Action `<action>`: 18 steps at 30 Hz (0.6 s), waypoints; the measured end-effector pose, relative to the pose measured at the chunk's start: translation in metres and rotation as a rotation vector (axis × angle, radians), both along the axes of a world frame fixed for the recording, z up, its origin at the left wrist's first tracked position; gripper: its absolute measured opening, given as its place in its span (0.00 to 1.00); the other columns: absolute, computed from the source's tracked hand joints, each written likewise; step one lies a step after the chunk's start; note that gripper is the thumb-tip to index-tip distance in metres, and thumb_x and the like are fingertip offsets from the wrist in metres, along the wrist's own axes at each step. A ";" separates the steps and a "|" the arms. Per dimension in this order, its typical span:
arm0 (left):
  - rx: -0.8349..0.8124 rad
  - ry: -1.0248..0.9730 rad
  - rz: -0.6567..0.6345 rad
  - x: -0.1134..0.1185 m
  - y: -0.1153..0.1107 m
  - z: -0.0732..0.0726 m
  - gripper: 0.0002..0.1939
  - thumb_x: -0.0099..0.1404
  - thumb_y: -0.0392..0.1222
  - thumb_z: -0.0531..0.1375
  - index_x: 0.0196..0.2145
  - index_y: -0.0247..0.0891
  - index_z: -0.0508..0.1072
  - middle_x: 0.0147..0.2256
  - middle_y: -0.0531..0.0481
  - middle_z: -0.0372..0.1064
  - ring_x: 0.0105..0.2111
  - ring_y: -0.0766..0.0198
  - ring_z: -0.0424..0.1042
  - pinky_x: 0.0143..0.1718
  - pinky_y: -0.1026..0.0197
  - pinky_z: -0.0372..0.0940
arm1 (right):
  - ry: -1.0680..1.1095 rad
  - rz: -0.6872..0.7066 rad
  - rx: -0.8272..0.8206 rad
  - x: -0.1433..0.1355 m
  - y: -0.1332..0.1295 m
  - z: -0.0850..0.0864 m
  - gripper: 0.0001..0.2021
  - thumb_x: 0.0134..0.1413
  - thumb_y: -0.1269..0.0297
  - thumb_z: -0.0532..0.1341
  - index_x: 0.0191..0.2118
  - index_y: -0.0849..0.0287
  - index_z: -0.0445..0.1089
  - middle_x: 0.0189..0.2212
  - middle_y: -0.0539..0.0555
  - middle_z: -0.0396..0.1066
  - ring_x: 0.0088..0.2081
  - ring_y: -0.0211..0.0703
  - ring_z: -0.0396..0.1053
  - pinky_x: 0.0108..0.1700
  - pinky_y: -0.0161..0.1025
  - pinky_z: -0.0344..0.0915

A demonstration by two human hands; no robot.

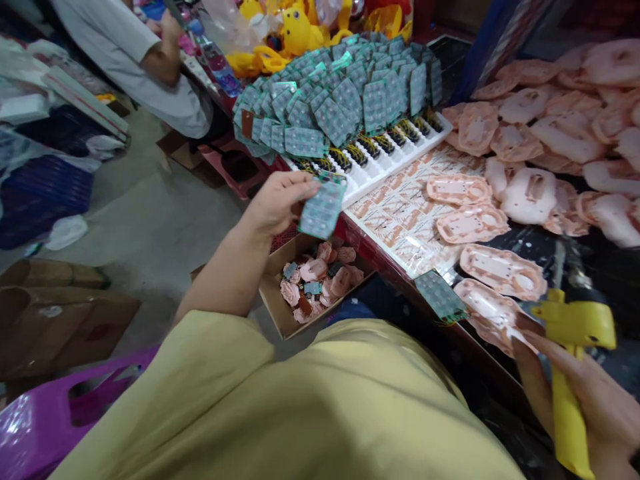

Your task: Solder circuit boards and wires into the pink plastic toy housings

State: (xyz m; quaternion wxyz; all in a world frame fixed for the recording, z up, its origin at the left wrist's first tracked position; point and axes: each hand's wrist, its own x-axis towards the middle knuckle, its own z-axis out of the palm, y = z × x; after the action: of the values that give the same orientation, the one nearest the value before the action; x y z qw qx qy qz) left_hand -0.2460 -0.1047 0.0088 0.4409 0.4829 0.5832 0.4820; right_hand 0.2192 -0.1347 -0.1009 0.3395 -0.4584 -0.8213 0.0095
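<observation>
My left hand pinches a green circuit board by its upper end, in front of a white foam tray. At the right, my right hand is closed around a yellow pistol-shaped tool with a metal tip pointing away; its exact kind is unclear. The fingertips of that hand reach a pink plastic shell at the table edge. Another circuit board lies beside this shell and overhangs the edge. Several more open shells line up behind it.
Many circuit boards with wires are stacked on the foam tray. Pink shells pile up at the right. Below the table stands a cardboard box of shells and boards. Yellow toys lie behind; another person is at the upper left.
</observation>
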 end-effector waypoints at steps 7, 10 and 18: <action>-0.094 -0.323 -0.405 0.155 0.009 -0.047 0.34 0.46 0.69 0.71 0.34 0.39 0.65 0.25 0.57 0.64 0.19 0.72 0.63 0.19 0.66 0.63 | 0.288 0.106 0.054 -0.083 -0.010 0.064 0.13 0.56 0.60 0.69 0.45 0.55 0.70 0.39 0.54 0.79 0.35 0.44 0.78 0.39 0.37 0.76; 0.020 -0.254 -0.457 0.186 0.009 -0.064 0.33 0.53 0.70 0.67 0.39 0.39 0.65 0.30 0.55 0.66 0.23 0.70 0.66 0.25 0.65 0.68 | 0.389 -0.055 0.135 -0.090 -0.007 0.067 0.08 0.56 0.67 0.68 0.38 0.53 0.68 0.28 0.47 0.76 0.27 0.38 0.74 0.31 0.33 0.72; 0.890 0.660 -0.625 0.186 0.030 -0.048 0.17 0.72 0.46 0.58 0.57 0.44 0.72 0.37 0.47 0.72 0.37 0.64 0.72 0.40 0.62 0.68 | 0.407 -0.161 0.030 -0.065 -0.017 0.058 0.06 0.57 0.68 0.66 0.38 0.53 0.68 0.26 0.45 0.72 0.24 0.34 0.70 0.27 0.31 0.68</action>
State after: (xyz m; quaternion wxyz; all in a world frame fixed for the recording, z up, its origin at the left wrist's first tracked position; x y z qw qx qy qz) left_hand -0.0596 -0.0742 -0.0388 0.1150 0.8904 0.2639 0.3526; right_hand 0.1540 -0.1516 -0.0427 0.5050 -0.5058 -0.6966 0.0626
